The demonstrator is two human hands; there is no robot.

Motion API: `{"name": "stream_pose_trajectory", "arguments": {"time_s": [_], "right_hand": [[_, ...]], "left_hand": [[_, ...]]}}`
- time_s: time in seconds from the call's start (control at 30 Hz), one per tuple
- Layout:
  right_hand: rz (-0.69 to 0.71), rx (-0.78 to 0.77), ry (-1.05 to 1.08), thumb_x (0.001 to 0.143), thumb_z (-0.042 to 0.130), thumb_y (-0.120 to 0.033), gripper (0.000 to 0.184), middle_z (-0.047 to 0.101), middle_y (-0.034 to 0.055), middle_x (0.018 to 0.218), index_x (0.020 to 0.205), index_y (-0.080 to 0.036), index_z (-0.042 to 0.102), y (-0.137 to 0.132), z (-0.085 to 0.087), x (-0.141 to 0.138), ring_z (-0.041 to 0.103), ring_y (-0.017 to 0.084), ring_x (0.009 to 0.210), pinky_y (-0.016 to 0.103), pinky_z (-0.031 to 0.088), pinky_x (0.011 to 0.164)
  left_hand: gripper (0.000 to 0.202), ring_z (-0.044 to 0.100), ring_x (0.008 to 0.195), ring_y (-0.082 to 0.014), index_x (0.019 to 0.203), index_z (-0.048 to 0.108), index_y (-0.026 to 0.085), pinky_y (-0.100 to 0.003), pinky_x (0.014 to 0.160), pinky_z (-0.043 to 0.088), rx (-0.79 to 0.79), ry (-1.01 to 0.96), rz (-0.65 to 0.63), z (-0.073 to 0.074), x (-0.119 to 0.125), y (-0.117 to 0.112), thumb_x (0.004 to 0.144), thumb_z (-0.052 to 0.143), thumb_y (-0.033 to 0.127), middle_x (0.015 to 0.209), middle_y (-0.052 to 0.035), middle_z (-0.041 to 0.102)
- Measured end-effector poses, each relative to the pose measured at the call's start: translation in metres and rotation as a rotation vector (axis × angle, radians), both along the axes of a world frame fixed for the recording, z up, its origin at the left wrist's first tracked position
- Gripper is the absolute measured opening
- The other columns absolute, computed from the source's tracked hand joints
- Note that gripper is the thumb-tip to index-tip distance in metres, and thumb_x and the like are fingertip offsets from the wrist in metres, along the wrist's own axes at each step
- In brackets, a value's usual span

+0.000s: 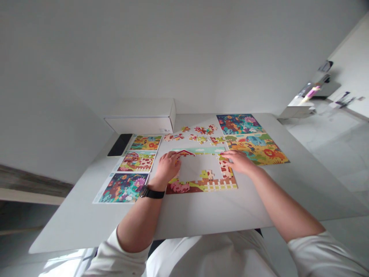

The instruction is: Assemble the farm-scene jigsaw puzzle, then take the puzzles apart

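A half-built farm jigsaw [201,185] lies on the white table [201,215] in front of me, its border joined and its middle bare. My left hand [167,166], with a black watch on the wrist, rests on the puzzle's left edge, fingers curled beside a red-roofed piece [185,153]. My right hand [239,161] lies flat on the puzzle's right edge, fingers stretched toward the top right corner. Loose pieces [201,134] are scattered just beyond the puzzle.
Two finished colourful puzzles [250,138] lie at the right. A sheet with three reference pictures [135,165] lies at the left, with a black phone [120,144] beyond it. A white box [141,117] stands at the back against the wall.
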State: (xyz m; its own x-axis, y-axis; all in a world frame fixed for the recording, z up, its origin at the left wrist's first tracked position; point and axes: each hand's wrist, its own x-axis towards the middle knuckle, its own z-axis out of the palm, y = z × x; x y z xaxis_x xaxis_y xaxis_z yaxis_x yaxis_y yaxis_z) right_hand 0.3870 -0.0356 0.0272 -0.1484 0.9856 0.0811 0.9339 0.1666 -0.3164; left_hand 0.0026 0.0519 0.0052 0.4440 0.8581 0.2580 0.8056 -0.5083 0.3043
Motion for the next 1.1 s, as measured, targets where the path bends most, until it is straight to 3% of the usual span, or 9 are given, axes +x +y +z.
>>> {"name": "stream_pose_trajectory", "arguments": {"time_s": [0.2, 0.33, 0.63, 0.83, 1.1], "right_hand": [[-0.012, -0.056, -0.04, 0.084, 0.085, -0.023, 0.037, 0.078, 0.0063, 0.134, 0.12, -0.033, 0.083, 0.017, 0.011, -0.002, 0.074, 0.032, 0.123, 0.05, 0.056, 0.112], [0.035, -0.013, -0.024, 0.089, 0.079, -0.021, 0.033, 0.079, 0.0071, 0.132, 0.121, -0.03, 0.083, 0.036, 0.024, -0.018, 0.073, 0.031, 0.124, 0.047, 0.056, 0.111], [0.155, 0.019, -0.035, 0.099, 0.071, -0.024, 0.024, 0.08, 0.0072, 0.128, 0.119, -0.027, 0.082, 0.088, 0.04, -0.105, 0.073, 0.028, 0.119, 0.042, 0.056, 0.105], [0.25, 0.06, -0.04, 0.1, 0.067, -0.02, 0.025, 0.08, 0.0077, 0.127, 0.119, -0.025, 0.082, 0.134, 0.041, -0.164, 0.071, 0.026, 0.121, 0.04, 0.053, 0.109], [0.277, 0.086, -0.123, 0.103, 0.059, -0.018, 0.03, 0.079, 0.0111, 0.129, 0.124, -0.021, 0.08, 0.196, 0.031, -0.221, 0.07, 0.028, 0.121, 0.041, 0.05, 0.108]], "left_hand": [[0.041, 0.065, 0.128, -0.029, 0.135, 0.073, 0.027, -0.047, 0.117, 0.049, 0.008, -0.052, -0.003, 0.006, 0.006, -0.006, 0.099, 0.056, 0.019, 0.138, -0.0099, 0.07], [0.039, 0.065, 0.126, -0.0281, 0.128, 0.075, 0.027, -0.047, 0.116, 0.05, 0.022, -0.1, -0.026, 0.01, 0.01, -0.011, 0.097, 0.056, 0.014, 0.133, -0.0093, 0.072], [0.035, 0.07, 0.111, -0.0248, 0.114, 0.077, 0.024, -0.04, 0.105, 0.056, -0.017, -0.172, -0.07, 0.022, 0.016, -0.019, 0.094, 0.055, 0.007, 0.12, -0.0071, 0.076], [0.025, 0.072, 0.084, -0.0195, 0.098, 0.076, 0.026, -0.029, 0.074, 0.054, -0.093, -0.152, 0.107, 0.03, 0.015, -0.025, 0.1, 0.055, 0.014, 0.104, -0.0041, 0.077], [0.025, 0.071, 0.081, -0.0197, 0.098, 0.075, 0.027, -0.03, 0.07, 0.05, -0.108, -0.163, 0.16, 0.041, 0.014, -0.03, 0.101, 0.054, 0.014, 0.103, -0.004, 0.076]]}}
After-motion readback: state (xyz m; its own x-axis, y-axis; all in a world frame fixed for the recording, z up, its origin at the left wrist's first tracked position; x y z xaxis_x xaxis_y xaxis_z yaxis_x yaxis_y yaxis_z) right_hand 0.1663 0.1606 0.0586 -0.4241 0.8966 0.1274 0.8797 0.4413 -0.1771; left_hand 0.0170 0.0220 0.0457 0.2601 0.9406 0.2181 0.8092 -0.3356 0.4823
